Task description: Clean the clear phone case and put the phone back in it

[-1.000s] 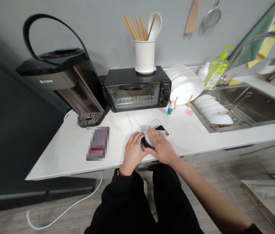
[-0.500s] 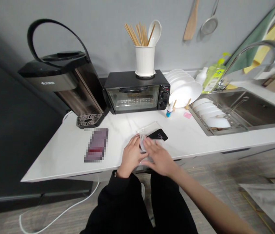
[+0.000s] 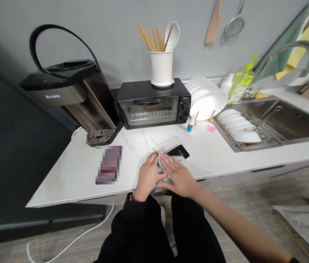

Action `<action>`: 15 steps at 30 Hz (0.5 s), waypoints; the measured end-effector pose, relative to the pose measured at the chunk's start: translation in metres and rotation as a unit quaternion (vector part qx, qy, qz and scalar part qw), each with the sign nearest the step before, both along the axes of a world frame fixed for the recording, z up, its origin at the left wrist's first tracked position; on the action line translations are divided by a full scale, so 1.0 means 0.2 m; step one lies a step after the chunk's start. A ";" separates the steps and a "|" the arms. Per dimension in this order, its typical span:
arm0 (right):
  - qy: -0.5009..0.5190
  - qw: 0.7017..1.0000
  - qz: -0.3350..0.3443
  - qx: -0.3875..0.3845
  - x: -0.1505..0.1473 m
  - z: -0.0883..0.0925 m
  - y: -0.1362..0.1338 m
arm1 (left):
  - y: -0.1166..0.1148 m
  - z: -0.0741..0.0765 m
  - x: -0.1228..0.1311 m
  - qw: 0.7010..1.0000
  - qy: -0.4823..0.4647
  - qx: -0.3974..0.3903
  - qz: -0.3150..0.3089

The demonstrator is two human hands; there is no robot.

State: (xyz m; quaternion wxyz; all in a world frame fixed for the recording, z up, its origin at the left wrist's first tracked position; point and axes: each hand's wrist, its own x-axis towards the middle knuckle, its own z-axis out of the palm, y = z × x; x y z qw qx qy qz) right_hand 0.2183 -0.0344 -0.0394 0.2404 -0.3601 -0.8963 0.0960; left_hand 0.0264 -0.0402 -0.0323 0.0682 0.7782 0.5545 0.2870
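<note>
Both my hands are at the front of the white counter, pressed close together around a crumpled whitish-grey cloth or tissue (image 3: pixel 167 179). My left hand (image 3: pixel 148 176) curves along its left side, with the thumb reaching across towards the right hand. My right hand (image 3: pixel 180 178) lies over the cloth, its fingers together and bent onto it. What lies beneath the cloth is hidden. Just beyond my right fingers a black phone (image 3: pixel 181 150) with a lit clock rests on the counter, partly covered. Behind it lies a clear, flat, case-like piece (image 3: pixel 172 142).
A blurred-out purple item (image 3: pixel 109 164) lies left of my hands. Behind stand a water dispenser (image 3: pixel 99 95), a toaster oven (image 3: pixel 151 109) bearing a chopstick pot (image 3: pixel 161 67), and a small bottle (image 3: pixel 190 124). Racked plates (image 3: pixel 209 104) and a sink (image 3: pixel 294 120) are to the right.
My hands stay together at the same spot, with only a slight shift of the right fingers and the cloth. A little more of the cloth shows between them. The view has tilted slightly.
</note>
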 end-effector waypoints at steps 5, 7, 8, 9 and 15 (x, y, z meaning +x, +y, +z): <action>0.011 0.999 -0.035 -0.003 0.00 0.00 -0.08 | 0.00 0.01 0.00 1.000 -0.007 0.008 -0.010; 0.010 0.998 -0.061 -0.005 0.01 0.00 -0.06 | 0.00 0.00 0.00 1.000 -0.006 0.011 -0.011; 0.015 0.995 -0.101 -0.003 0.01 0.00 -0.05 | 0.00 0.00 0.00 1.000 -0.006 0.012 -0.013; 0.018 0.991 -0.131 0.000 0.01 0.01 -0.03 | 0.00 0.00 0.00 1.000 -0.005 0.011 -0.015; 0.006 0.996 -0.091 -0.001 0.05 0.01 0.03 | 0.00 0.00 0.00 1.000 -0.006 0.010 -0.003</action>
